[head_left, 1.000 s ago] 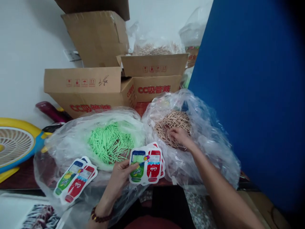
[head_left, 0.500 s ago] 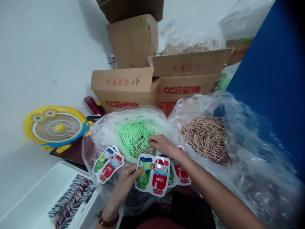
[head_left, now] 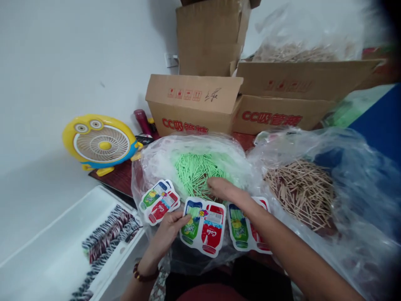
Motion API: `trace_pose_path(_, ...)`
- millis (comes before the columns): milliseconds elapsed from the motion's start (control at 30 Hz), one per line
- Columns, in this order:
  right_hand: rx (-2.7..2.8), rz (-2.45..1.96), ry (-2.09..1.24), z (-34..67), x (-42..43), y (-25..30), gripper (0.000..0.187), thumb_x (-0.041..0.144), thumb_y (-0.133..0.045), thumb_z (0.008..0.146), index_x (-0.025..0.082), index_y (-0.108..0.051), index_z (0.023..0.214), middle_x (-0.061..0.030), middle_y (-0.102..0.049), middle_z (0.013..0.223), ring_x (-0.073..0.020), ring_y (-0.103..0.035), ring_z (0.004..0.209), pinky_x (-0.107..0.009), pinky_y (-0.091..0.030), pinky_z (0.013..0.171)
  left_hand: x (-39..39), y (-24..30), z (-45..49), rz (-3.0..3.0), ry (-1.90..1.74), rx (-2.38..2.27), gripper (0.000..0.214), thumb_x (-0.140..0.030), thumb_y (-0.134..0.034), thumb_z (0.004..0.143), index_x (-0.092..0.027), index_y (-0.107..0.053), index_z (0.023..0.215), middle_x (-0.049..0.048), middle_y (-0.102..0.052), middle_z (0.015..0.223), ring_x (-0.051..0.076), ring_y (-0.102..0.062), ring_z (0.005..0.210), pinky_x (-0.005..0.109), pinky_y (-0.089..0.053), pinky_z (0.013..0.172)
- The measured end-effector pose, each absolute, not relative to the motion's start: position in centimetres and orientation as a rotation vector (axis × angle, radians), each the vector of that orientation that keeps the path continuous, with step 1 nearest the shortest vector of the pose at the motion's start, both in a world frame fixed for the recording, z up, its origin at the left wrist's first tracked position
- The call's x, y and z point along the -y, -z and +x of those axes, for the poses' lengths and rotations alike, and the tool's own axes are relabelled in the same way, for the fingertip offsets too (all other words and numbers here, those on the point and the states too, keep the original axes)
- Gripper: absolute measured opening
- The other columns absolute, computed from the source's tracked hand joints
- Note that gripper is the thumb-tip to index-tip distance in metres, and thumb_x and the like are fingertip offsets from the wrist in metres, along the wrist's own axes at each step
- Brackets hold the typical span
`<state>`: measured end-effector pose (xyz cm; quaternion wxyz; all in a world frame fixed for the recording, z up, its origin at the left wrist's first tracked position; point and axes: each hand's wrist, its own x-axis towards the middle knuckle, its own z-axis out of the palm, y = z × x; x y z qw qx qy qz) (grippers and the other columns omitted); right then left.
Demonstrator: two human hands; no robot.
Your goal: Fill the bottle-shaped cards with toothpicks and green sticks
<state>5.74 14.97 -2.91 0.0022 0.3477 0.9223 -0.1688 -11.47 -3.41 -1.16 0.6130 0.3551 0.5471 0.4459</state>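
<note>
My left hand point(head_left: 167, 232) pinches the left edge of a bottle-shaped packet point(head_left: 213, 228), printed with a green Sprite bottle and a red Cola bottle; thin green sticks show through its clear window. My right hand point(head_left: 224, 189) reaches into a loose pile of thin green sticks point(head_left: 192, 169) lying on an opened clear plastic bag point(head_left: 153, 156). Its fingers are curled at the pile's near right edge, and what they hold is hidden. Similar packets point(head_left: 158, 202) overlap to the left. Another packet point(head_left: 238, 228) lies partly under my right forearm.
Thin brown sticks point(head_left: 302, 192) are heaped on clear plastic at the right. Cardboard boxes point(head_left: 194, 94) stand behind the piles. A yellow character-shaped fan point(head_left: 70, 136) is at the left, above a white foam box point(head_left: 34, 238) holding rows of striped packets point(head_left: 106, 232).
The view has shifted, so the scene sits further right. My right hand has moved slightly deeper against the green sticks. My left hand keeps its hold on the packet.
</note>
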Motion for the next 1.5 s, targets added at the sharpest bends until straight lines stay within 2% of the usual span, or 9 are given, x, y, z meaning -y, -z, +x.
trace_pose_path(100, -2.956, 1.25, 0.778, 7.3, -14.3, 1.6, 0.048, 0.006, -0.044, 0.077, 0.016, -0.049, 0.124, -0.0039, -0.065, 0.08, -0.016, -0.063, 0.072, -0.024, -0.045, 0.062, 3.2, 1.0, -11.0, 0.828, -1.016, -1.231, 0.033, -0.045, -0.068, 0.077, -0.014, -0.076, 0.082, 0.0047, -0.074, 0.071, 0.019, -0.063, 0.064, 0.027, -0.049, 0.066)
trace_pose_path(167, -2.973, 1.346, 1.369, 8.3, -13.3, 0.3, 0.055, 0.01, -0.044, 0.078, 0.021, -0.04, 0.131, 0.0025, -0.061, 0.073, -0.0116, -0.059, 0.056, -0.022, -0.044, 0.053, 3.1, 1.0, -10.6, 0.834, -1.005, -1.213, 0.031, -0.044, -0.069, 0.076, -0.014, -0.076, 0.083, 0.0045, -0.074, 0.072, 0.018, -0.063, 0.063, 0.026, -0.049, 0.064)
trace_pose_path(267, -2.783, 1.32, 2.189, 9.3, -11.1, -1.9, 0.039, 0.022, -0.046, 0.083, 0.024, -0.044, 0.122, 0.0078, -0.055, 0.061, -0.0091, -0.051, 0.041, -0.019, -0.039, 0.04, 2.9, 1.0, -9.9, 0.835, -0.987, -1.185, 0.03, -0.043, -0.07, 0.076, -0.015, -0.076, 0.085, 0.0042, -0.074, 0.073, 0.019, -0.064, 0.065, 0.026, -0.049, 0.065)
trace_pose_path(367, -2.691, 1.391, 2.512, 9.4, -9.3, -3.3, 0.024, 0.032, -0.051, 0.085, 0.022, -0.05, 0.107, 0.0074, -0.057, 0.057, -0.0092, -0.051, 0.04, -0.02, -0.04, 0.04, 2.8, 0.9, -9.1, 0.85, -0.99, -1.171, 0.03, -0.042, -0.07, 0.076, -0.015, -0.076, 0.088, 0.0042, -0.074, 0.076, 0.02, -0.065, 0.07, 0.027, -0.049, 0.068)
trace_pose_path(533, -2.667, 1.643, 2.617, 9.2, -8.2, -3.5, 0.023, 0.037, -0.058, 0.083, 0.021, -0.055, 0.099, 0.0046, -0.061, 0.061, -0.0111, -0.058, 0.049, -0.021, -0.045, 0.045, 2.7, 0.7, -8.4, 0.888, -0.987, -1.154, 0.028, -0.04, -0.068, 0.078, -0.015, -0.076, 0.086, 0.0042, -0.074, 0.076, 0.02, -0.064, 0.07, 0.027, -0.049, 0.069)
trace_pose_path(833, -2.514, 1.521, 2.766, 9.1, -7.4, -3.2, 0.021, 0.032, -0.062, 0.079, 0.021, -0.052, 0.094, 0.0039, -0.063, 0.065, -0.0124, -0.061, 0.056, -0.024, -0.047, 0.053, 2.7, 0.6, -7.7, 0.866, -0.986, -1.147, 0.027, -0.04, -0.069, 0.077, -0.014, -0.076, 0.086, 0.005, -0.074, 0.079, 0.021, -0.066, 0.073, 0.029, -0.05, 0.07)
trace_pose_path(1000, -2.508, 1.544, 2.738, 9.7, -7.4, -2.3, 0.019, 0.031, -0.066, 0.077, 0.022, -0.052, 0.087, 0.0036, -0.065, 0.069, -0.0126, -0.061, 0.061, -0.024, -0.046, 0.059, 2.7, 0.6, -7.3, 0.769, -1.019, -1.107, 0.029, -0.04, -0.073, 0.074, -0.014, -0.076, 0.086, 0.0057, -0.075, 0.078, 0.021, -0.067, 0.071, 0.03, -0.051, 0.071)
trace_pose_path(1233, -2.48, 1.616, 2.832, 10.1, -7.2, -1.9, 0.021, 0.033, -0.068, 0.075, 0.021, -0.052, 0.081, 0.0022, -0.066, 0.069, -0.0144, -0.062, 0.063, -0.026, -0.047, 0.061, 2.6, 1.0, -7.1, 0.714, -1.038, -1.04, 0.03, -0.037, -0.074, 0.074, -0.012, -0.075, 0.089, 0.0072, -0.075, 0.079, 0.02, -0.067, 0.07, 0.03, -0.052, 0.072)
trace_pose_path(1500, -2.518, 1.723, 2.794, 10.4, -7.1, -1.7, 0.02, 0.032, -0.069, 0.074, 0.022, -0.053, 0.078, 0.0026, -0.065, 0.065, -0.0145, -0.061, 0.059, -0.026, -0.047, 0.059, 2.6, 1.1, -6.7, 0.648, -1.024, -0.982, 0.031, -0.036, -0.076, 0.072, -0.012, -0.076, 0.091, 0.0089, -0.076, 0.081, 0.019, -0.068, 0.069, 0.03, -0.052, 0.073)
